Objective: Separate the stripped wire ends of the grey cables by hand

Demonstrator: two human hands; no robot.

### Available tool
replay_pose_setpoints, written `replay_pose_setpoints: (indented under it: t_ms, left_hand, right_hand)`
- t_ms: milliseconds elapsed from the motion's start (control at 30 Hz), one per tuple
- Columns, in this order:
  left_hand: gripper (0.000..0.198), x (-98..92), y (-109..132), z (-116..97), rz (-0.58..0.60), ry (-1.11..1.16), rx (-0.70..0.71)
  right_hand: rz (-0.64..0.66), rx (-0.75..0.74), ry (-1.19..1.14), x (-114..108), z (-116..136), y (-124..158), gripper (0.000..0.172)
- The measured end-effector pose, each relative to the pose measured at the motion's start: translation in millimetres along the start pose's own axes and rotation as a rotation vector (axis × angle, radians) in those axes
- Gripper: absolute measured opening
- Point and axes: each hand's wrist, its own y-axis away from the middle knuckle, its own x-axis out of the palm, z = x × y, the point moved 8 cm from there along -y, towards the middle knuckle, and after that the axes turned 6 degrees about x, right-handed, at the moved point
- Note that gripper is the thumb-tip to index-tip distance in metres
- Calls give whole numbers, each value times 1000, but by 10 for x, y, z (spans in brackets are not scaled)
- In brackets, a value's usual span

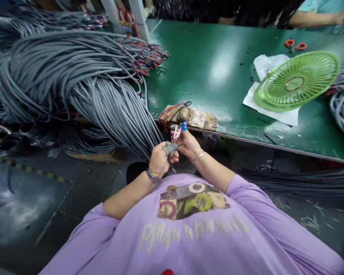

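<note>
My left hand point(159, 159) is closed round the end of a grey cable point(171, 147), its thumb wrapped in grey tape. My right hand point(189, 144) pinches the thin wires point(176, 132) that stick out of that cable end; one finger wears a blue cap point(184, 126). Both hands meet just below the front edge of the green table point(218, 65). The held cable runs back into a big bundle of grey cables point(74, 76) that hangs over the table's left end.
A taped block point(193, 116) with red and black wires lies on the table edge above my hands. A green fan grille point(296, 81) rests on white paper at the right, with orange-handled scissors point(295, 45) behind it. Another person's arm point(318, 17) shows at the far right.
</note>
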Motion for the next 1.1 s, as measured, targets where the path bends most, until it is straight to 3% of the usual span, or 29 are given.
replay_pose_setpoints:
  t_ms: [300,400,500,600,833,1100]
  left_hand:
    - [26,-69,154,-19,-7,-3,41]
    - [24,-104,186,-38,-48,23,72]
    - [24,-102,180,-70,-85,44,94]
    - [26,-76,159,-99,-101,49,97]
    - [29,-46,101,-86,-120,33,81]
    - [28,-15,90,-38,-107,22,75]
  right_hand:
    - [114,58,31,-10,-30,83,57]
    - [140,48,95,-15,0,125,49]
    - [119,-54,143,-35,68,154,36]
    - [102,-110,161,-36,95,175,36]
    - [49,25,84,20,39,139,38]
    - [45,39,30,55,2,124,41]
